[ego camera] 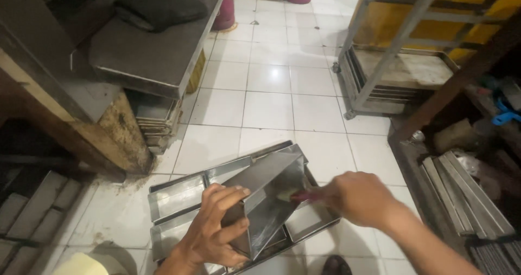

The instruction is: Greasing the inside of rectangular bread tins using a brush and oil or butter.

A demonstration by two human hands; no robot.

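Two hands on one job here, both busy. Left hand (214,229) has its grip wrapped around the near end of a long metal loaf tin (266,199), thumb on the outer wall and fingers hooked over the rim, tilting it so the open side faces up and toward the right. Right hand (358,198) is closed on a red-handled brush (297,195), with the pale bristle end poking down inside the tin, against the inner wall as far as I can tell.

So the step looks like coating the inside of the tin, probably greasing, though I can't see what's on the bristles. Judging by where the brush sits, it's about midway along the tin.

The tin is held just above a big tray (179,199) on the white tiled floor (271,107), and a few more tins lie flat in that tray around it. I can't tell which of those are coated.

Next move, I'd guess, calls for sweeping the brush along the remaining walls and into the corners while the left hand turns the tin to expose each face, keeping a firm hold since thin metal like that slips easily.

Further out: a steel tabletop (146,52) at upper left, a metal rack (391,63) upper right, stacked trays at the right edge.
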